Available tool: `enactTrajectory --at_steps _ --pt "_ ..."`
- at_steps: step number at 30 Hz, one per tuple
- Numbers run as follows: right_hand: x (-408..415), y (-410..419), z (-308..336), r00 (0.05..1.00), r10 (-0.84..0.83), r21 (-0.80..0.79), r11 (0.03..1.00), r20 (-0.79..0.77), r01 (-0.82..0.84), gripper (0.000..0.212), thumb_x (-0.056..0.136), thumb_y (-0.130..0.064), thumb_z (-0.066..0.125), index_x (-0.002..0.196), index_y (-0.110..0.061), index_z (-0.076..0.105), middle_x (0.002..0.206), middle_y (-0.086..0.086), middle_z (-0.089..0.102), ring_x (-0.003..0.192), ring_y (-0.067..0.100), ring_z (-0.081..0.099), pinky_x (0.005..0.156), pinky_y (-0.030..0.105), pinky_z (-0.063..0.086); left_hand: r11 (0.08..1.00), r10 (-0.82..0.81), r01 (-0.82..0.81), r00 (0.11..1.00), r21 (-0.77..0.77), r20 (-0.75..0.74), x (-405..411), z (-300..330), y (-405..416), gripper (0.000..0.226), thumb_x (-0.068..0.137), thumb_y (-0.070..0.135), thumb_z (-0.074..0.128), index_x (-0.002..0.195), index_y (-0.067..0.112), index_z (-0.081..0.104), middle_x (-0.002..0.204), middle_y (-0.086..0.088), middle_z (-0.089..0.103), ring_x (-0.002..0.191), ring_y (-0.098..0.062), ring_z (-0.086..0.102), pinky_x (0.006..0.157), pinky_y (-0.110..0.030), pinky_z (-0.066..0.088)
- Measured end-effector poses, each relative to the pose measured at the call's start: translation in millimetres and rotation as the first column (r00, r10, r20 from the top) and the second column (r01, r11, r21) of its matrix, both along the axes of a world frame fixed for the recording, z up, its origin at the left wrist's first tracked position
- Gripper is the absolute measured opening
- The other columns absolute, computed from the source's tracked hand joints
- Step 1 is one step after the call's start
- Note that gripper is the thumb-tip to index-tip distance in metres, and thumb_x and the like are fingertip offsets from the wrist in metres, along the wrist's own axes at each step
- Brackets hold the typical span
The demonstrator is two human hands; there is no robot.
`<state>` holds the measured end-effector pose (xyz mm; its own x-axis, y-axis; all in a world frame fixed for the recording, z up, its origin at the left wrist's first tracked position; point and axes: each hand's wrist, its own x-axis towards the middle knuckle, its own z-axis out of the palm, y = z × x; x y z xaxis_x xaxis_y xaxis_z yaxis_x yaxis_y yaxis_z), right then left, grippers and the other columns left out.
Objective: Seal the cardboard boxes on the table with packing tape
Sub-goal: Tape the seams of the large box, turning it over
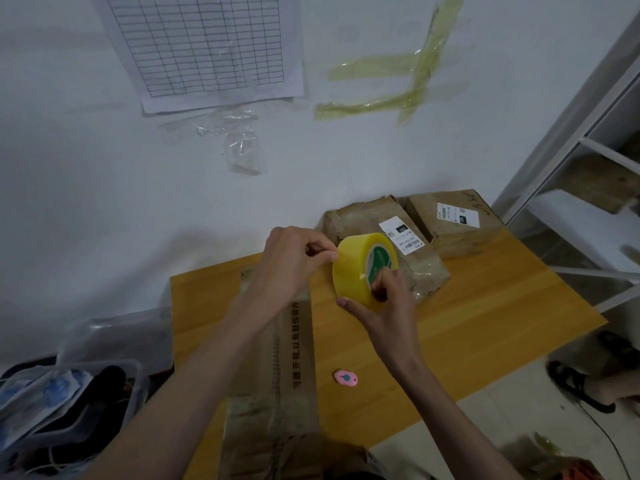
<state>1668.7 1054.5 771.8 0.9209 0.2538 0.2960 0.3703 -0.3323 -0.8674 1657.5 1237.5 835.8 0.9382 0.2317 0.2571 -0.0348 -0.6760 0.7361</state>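
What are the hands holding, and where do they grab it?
Both hold the yellow tape roll. The right hand grips it with fingers in the core and thumb under the rim; the left hand pinches at its outer edge.

White wall (86,188) w/ grid sheet (204,46), metal shelf (571,140) rt

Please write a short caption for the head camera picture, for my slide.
Right hand holds yellow tape roll; left hand picks at its edge above cardboard box.

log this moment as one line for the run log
step: finding tape end | left hand: pinches at tape roll edge | right hand: grips roll | box: under the arms, no fresh tape seen
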Motion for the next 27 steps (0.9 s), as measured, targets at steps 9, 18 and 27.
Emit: enactTrajectory --at_steps 9,18,27 --pt "-4 1 -6 0.999 0.022 -0.039 0.999 0.037 -0.020 0.057 0.073 -0.019 0.091 0.076 -0.029 0.034 0.086 -0.007 0.040 0.078 -0.003 0.039 0.067 0.009 0.037 0.987 -0.081 0.105 0.979 0.125 -0.185 3 3 5 0.015 0.081 0.011 0.074 0.073 0.022 0.069 0.065 0.013 0.063 0.061 -0.002 0.058 0.059 -0.013 0.046" --pt "-14 4 -16 0.992 0.098 -0.025 0.995 -0.075 -0.100 0.052 0.079 -0.019 0.087 0.075 -0.034 0.037 0.084 -0.007 0.040 0.074 -0.003 0.039 0.065 0.009 0.037 0.955 -0.251 0.282 0.936 0.095 -0.247 -5 -18 1 0.022 0.086 0.015 0.067 0.073 0.021 0.050 0.073 0.011 0.049 0.064 -0.004 0.042 0.059 -0.020 0.030" --pt "-6 0 -20 0.980 0.155 -0.017 0.987 -0.122 -0.158 0.037 0.086 -0.028 0.081 0.083 -0.014 0.047 0.078 0.007 0.050 0.070 0.016 0.044 0.059 0.017 0.035 0.978 -0.179 0.159 0.972 -0.132 -0.151 -6 -23 5 0.020 0.087 0.018 0.076 0.081 0.017 0.057 0.083 0.004 0.060 0.077 -0.016 0.057 0.071 -0.037 0.049"
